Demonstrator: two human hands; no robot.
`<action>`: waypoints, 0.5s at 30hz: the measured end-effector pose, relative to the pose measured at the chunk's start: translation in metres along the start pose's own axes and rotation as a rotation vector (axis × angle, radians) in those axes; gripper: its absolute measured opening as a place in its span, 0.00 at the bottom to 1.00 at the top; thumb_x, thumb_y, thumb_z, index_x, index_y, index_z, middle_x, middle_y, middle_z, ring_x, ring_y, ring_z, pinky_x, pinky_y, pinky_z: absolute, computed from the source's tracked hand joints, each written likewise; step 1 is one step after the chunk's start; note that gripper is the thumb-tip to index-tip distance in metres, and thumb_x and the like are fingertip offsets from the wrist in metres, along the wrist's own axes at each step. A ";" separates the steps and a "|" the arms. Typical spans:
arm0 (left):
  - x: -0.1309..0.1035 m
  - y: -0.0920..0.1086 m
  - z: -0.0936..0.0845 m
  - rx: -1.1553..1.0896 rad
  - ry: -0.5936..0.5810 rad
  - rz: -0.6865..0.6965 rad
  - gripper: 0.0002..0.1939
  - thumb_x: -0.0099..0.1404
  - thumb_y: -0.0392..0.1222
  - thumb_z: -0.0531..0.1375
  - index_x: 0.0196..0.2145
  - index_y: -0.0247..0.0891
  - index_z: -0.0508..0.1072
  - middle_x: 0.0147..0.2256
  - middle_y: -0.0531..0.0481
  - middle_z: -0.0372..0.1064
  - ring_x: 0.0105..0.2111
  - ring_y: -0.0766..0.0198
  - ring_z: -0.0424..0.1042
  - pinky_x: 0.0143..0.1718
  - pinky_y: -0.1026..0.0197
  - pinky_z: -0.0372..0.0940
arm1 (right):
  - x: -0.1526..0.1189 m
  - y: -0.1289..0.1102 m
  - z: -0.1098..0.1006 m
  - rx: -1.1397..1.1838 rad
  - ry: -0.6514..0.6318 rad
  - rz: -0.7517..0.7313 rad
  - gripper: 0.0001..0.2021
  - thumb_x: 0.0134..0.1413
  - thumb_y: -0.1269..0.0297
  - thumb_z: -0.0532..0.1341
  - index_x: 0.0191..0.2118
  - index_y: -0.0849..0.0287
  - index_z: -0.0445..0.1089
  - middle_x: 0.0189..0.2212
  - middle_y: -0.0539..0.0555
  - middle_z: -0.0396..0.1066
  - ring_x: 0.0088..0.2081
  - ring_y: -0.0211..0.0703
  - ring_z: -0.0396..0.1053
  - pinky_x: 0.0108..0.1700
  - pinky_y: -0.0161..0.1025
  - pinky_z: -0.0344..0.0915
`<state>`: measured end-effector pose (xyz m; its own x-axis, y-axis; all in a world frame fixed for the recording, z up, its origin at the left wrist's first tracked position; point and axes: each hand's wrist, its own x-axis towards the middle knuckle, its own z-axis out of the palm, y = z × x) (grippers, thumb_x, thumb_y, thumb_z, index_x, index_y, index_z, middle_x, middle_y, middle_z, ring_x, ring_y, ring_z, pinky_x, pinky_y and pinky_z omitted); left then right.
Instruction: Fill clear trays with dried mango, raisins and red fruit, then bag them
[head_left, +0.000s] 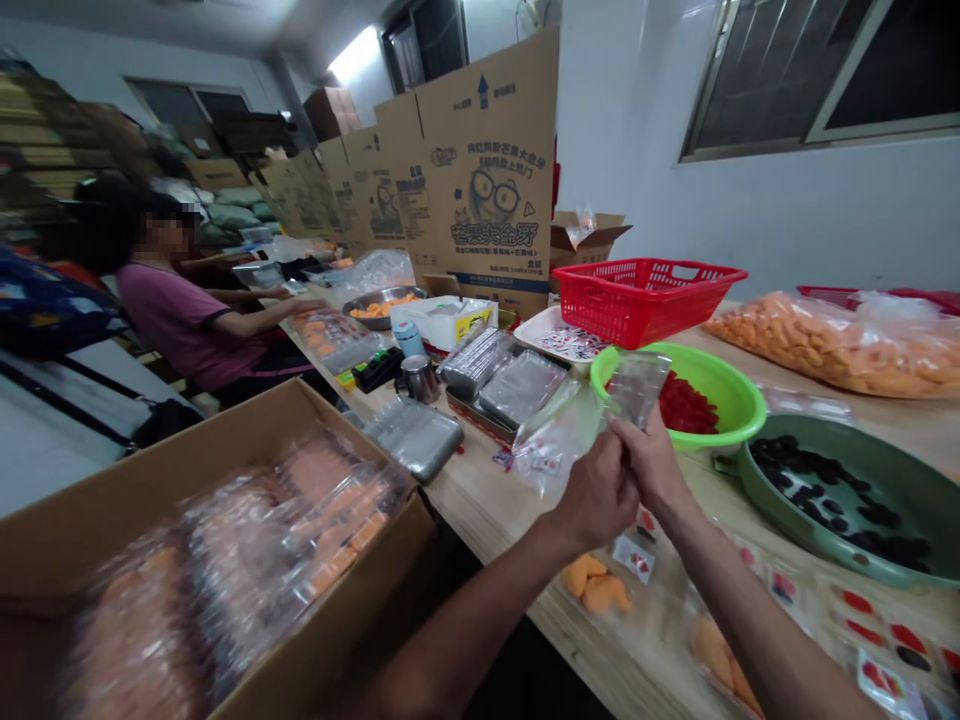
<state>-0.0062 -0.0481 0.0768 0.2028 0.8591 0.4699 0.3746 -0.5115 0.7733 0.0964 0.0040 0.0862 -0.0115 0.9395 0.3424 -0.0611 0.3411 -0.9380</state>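
My left hand (597, 494) and my right hand (651, 458) are closed and pressed together above the table. A flat clear plastic bag (639, 388) sticks up from between their fingers, in front of the lime-green bowl (724, 366) of red pieces (684, 403). The fingertips are partly hidden behind one another. Just left of my hands lies a loose clear plastic bag (551, 440). Below them on the table are clear packets with orange pieces (598, 586) and a small printed card (634, 558). Further packets (892, 625) with red and dark pieces lie by my right forearm.
A green basin (795, 535) with dark pieces stands at right, a red basket (645, 305) behind. Stacks of clear sleeves (521, 388) and a metal mug (418, 378) stand left. A cardboard box (401, 550) of packed orange pieces is at front left; a person (184, 325) sits beyond.
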 end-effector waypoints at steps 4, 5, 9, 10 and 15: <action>0.011 -0.014 -0.010 -0.415 0.010 -0.061 0.09 0.62 0.41 0.65 0.40 0.39 0.75 0.52 0.43 0.65 0.55 0.55 0.67 0.51 0.58 0.67 | 0.000 0.000 -0.004 0.315 -0.010 0.222 0.21 0.45 0.55 0.70 0.46 0.53 0.72 0.36 0.50 0.75 0.40 0.47 0.71 0.45 0.45 0.69; 0.016 -0.017 -0.010 -0.475 0.053 -0.098 0.09 0.61 0.44 0.66 0.39 0.38 0.76 0.51 0.44 0.64 0.55 0.55 0.67 0.50 0.59 0.68 | -0.002 0.000 -0.004 0.436 -0.021 0.294 0.18 0.45 0.54 0.70 0.42 0.54 0.73 0.34 0.50 0.75 0.38 0.47 0.72 0.43 0.44 0.70; 0.030 -0.029 -0.005 -0.612 0.201 -0.161 0.11 0.57 0.46 0.70 0.35 0.39 0.81 0.46 0.46 0.67 0.47 0.60 0.68 0.46 0.61 0.66 | -0.004 -0.007 0.002 0.740 -0.042 0.433 0.14 0.47 0.50 0.69 0.33 0.55 0.73 0.27 0.50 0.74 0.33 0.45 0.73 0.37 0.40 0.71; 0.033 -0.031 -0.004 -0.646 0.216 -0.165 0.10 0.58 0.47 0.70 0.35 0.39 0.82 0.45 0.47 0.67 0.46 0.61 0.69 0.46 0.62 0.65 | -0.002 -0.009 0.004 0.776 -0.063 0.427 0.13 0.48 0.50 0.68 0.33 0.54 0.73 0.26 0.50 0.74 0.33 0.45 0.73 0.36 0.40 0.71; 0.045 -0.035 -0.015 -0.756 0.197 -0.212 0.13 0.55 0.50 0.72 0.31 0.37 0.82 0.39 0.48 0.69 0.34 0.68 0.65 0.32 0.65 0.60 | 0.011 -0.016 0.016 0.868 -0.136 0.410 0.12 0.54 0.51 0.66 0.35 0.54 0.74 0.27 0.49 0.75 0.34 0.43 0.74 0.37 0.37 0.69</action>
<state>-0.0240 0.0078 0.0772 0.0068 0.9561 0.2928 -0.3402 -0.2732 0.8998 0.0811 0.0084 0.1058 -0.3084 0.9498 0.0516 -0.7411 -0.2060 -0.6390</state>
